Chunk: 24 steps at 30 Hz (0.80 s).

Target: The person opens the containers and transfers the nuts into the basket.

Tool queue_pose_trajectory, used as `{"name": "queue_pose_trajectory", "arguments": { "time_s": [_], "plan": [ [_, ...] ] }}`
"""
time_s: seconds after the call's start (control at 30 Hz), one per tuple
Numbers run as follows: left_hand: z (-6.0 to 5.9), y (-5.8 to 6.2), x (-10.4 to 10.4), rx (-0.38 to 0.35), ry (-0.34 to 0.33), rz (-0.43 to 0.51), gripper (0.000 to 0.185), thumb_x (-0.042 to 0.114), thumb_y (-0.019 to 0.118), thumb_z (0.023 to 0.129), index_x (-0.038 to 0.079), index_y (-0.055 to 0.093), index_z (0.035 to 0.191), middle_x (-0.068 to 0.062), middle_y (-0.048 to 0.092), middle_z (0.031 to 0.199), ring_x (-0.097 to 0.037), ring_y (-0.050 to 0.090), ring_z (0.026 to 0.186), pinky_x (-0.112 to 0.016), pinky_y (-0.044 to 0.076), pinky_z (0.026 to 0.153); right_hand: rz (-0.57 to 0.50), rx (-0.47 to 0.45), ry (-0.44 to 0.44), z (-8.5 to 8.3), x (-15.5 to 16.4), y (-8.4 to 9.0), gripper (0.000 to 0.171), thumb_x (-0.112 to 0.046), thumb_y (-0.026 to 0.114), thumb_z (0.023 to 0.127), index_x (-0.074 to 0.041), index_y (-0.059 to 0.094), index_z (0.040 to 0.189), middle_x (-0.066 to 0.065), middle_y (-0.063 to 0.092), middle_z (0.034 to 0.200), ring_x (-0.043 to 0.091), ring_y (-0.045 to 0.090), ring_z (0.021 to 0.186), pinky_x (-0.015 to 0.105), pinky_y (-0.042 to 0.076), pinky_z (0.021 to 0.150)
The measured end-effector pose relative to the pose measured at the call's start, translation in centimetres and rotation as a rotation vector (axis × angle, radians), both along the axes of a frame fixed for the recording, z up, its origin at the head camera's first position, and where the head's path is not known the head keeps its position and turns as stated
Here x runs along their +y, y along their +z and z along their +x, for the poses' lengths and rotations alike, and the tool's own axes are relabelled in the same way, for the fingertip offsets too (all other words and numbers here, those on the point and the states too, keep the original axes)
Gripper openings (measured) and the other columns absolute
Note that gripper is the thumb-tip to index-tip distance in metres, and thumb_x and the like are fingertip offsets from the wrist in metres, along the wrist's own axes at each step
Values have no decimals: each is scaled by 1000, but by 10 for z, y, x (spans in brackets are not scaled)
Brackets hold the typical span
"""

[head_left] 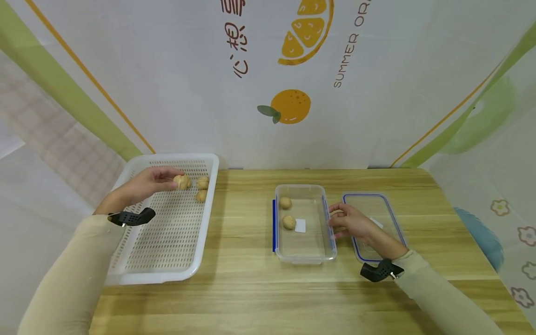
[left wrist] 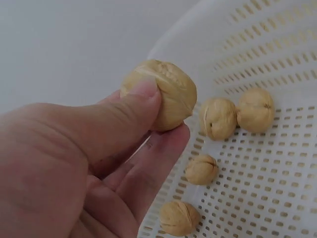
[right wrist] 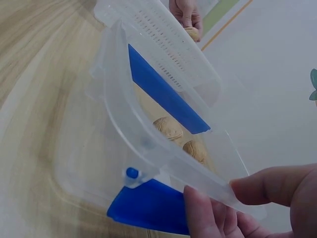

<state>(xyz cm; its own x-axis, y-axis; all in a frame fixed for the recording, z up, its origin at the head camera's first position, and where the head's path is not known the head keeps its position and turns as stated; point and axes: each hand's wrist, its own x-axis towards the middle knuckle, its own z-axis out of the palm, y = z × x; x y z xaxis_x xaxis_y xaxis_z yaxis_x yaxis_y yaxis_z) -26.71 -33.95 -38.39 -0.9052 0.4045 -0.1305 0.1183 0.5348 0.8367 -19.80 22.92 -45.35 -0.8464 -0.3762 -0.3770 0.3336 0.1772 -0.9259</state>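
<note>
My left hand (head_left: 144, 186) pinches a walnut (left wrist: 173, 94) between thumb and fingers, above the far part of the white slotted basket (head_left: 212, 200). Several more walnuts (left wrist: 255, 110) lie on the basket's floor beside that hand. On the right, my right hand (head_left: 351, 223) grips the right wall of a clear plastic container (head_left: 310, 249), thumb on the rim and fingers outside by a blue side latch (right wrist: 148, 206). Two walnuts (head_left: 289, 222) rest inside the container along its left side, near a white square label (head_left: 300, 225).
A clear lid with a blue seal (head_left: 393, 216) lies flat right of the container, partly under my right forearm. The basket stands at the wooden table's (head_left: 243, 288) left edge. A printed white curtain (head_left: 188, 93) hangs behind the table.
</note>
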Motion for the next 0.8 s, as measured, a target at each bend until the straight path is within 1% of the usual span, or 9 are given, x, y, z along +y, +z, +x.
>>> {"name": "queue_pose_trajectory", "arguments": {
  "time_s": [0.07,0.1,0.23,0.33,0.43,0.57,0.67,0.8],
  "plan": [
    [-2,-4,-2,-17,-1,-30,48,13,63,103,-9,49,144,-26,58,136,2,60,105,-20,51,91,3,0,0,0,1,0,45,1,57,98,9,33,135,6,56,93,14,61,80,30,62,70],
    [-3,-6,-2,-23,2,-47,49,14,63,103,-8,50,144,-27,57,137,1,60,105,-19,51,90,3,0,2,0,1,0,44,1,57,98,9,33,135,6,56,93,14,61,80,30,62,70],
    [-5,-14,-2,-35,20,-79,49,12,63,103,-12,48,143,-30,56,137,-2,59,106,-18,50,88,-12,5,18,0,1,2,42,1,57,99,9,34,133,5,57,93,13,62,79,30,62,69],
    [-6,-18,1,-25,27,-91,48,9,63,102,-15,48,141,-32,56,137,-5,58,108,-17,49,87,-25,9,26,0,1,2,42,2,57,99,9,34,133,4,57,93,12,62,78,30,62,69],
    [-8,-20,4,-20,23,-98,48,9,64,101,-15,49,140,-32,56,136,-8,57,109,-16,49,87,-29,10,29,0,1,1,42,2,57,99,10,34,133,4,57,92,12,62,78,30,62,69],
    [-10,-24,5,-33,28,-84,48,9,65,100,-15,50,139,-31,57,135,-9,58,107,-18,50,87,-22,6,21,0,1,0,42,2,57,99,9,34,133,4,58,93,13,63,78,30,61,69],
    [-11,-29,4,-49,41,-59,49,8,67,99,-15,50,139,-31,57,133,-6,59,103,-19,52,85,-17,-3,9,0,1,1,42,3,57,98,9,35,133,5,57,92,13,63,78,29,61,69],
    [-11,-36,4,-84,54,-28,49,6,66,99,-17,48,139,-31,54,137,-3,57,101,-18,52,85,-24,-2,13,1,0,3,42,3,56,98,10,34,133,5,57,92,13,62,78,30,62,69]
  ]
}}
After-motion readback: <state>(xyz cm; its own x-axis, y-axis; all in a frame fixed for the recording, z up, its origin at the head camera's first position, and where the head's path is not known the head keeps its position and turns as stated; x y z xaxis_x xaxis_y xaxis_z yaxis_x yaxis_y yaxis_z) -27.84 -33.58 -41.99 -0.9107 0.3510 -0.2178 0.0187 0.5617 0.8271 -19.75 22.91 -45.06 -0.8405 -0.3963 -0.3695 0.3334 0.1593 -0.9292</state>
